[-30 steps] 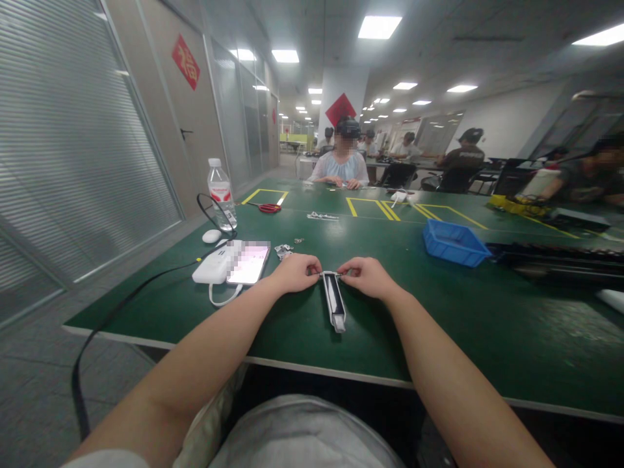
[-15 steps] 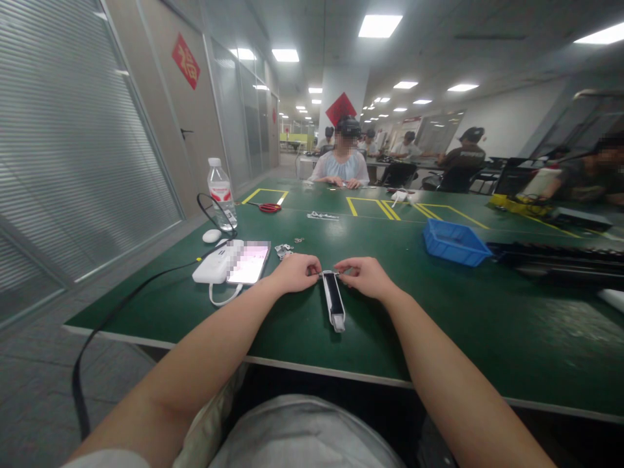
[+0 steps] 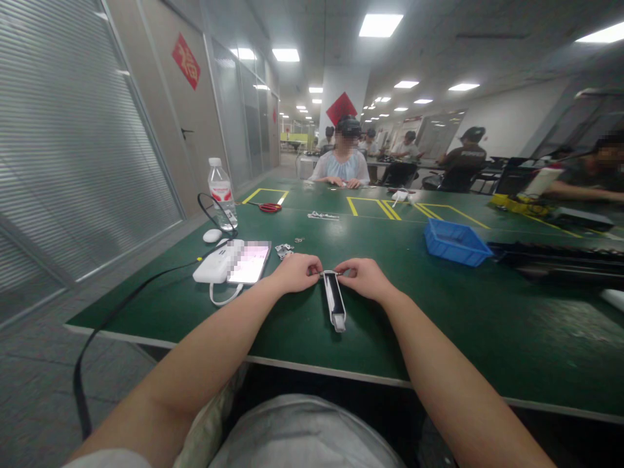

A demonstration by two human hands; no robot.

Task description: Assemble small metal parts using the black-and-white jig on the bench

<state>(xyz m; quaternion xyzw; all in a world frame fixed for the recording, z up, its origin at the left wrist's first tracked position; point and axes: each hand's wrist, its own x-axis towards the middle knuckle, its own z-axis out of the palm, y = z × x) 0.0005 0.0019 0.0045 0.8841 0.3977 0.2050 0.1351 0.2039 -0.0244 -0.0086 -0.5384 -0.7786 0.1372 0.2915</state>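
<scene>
Head view: the left hand (image 3: 299, 273) and right hand (image 3: 364, 276) face each other over a green tabletop (image 3: 370, 344), thumbs and fingers bent in close; whether either is clamped on a small part, I cannot tell. Between the fingertips is the far end of a slim white-and-black piece (image 3: 335, 300), its length running from them toward the person's body. Just beyond the left fingers lie small metal parts (image 3: 283, 250); farther left are a lit phone (image 3: 253, 265), a white cabled device (image 3: 214, 264) and a clear bottle (image 3: 221, 201). A blue bin (image 3: 461, 253) sits well to the right of the right fingers. Ahead of both hands, yellow tape (image 3: 351, 207) marks the surface, red-handled scissors (image 3: 270, 208) rest to the left, and a person (image 3: 342, 168) in a dark headset sits at the far edge. Beyond the fingers, the room holds a pillar (image 3: 347, 81), other seated people and bright ceiling panels (image 3: 381, 25); far left stand slatted blinds (image 3: 73, 149) and a door with a red diamond sign (image 3: 186, 60).
</scene>
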